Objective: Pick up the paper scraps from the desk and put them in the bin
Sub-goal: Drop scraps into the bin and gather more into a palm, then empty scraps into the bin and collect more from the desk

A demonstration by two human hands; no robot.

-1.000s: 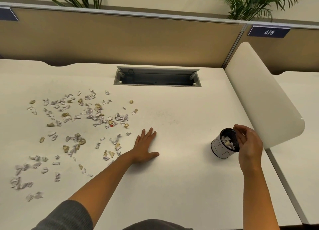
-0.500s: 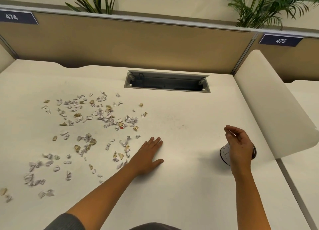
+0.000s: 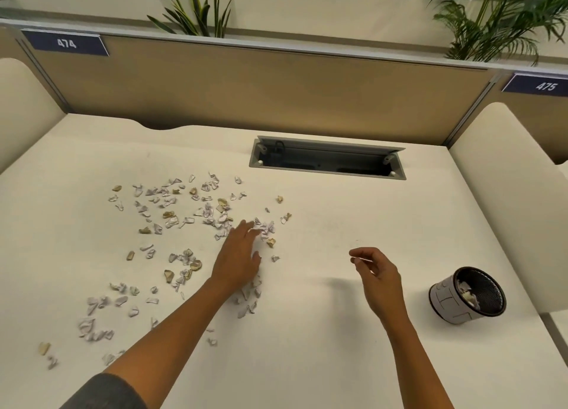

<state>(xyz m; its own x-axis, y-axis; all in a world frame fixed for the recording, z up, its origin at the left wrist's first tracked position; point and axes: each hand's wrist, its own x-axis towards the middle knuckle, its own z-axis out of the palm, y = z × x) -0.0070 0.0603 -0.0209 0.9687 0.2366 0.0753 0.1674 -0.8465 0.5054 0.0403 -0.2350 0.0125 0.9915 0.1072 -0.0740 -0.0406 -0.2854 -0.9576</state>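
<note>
Broad cream-white desk top (image 3: 322, 332): smooth, matt, looks like laminate. Small crumpled paper scraps (image 3: 172, 224), mostly white w/ a few tan ones: creased, dull. Little round bin (image 3: 467, 295): pale grey smooth plastic-looking shell, black ribbed or mesh lining inside, slight sheen; crumpled white paper in it. Rectangular grey cable tray (image 3: 327, 162) set in the desk: matt frame, prob. metal or plastic, can't tell which. Tan divider panel (image 3: 261, 92): matt, cloth-like; pale metal-looking trim on top. Grey knit-cloth sleeve (image 3: 107, 393) on the left arm.

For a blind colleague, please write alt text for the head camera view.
A person's left hand reaches flat into paper scraps scattered over a white desk. The right hand hovers empty, left of a small bin holding some scraps.
</note>
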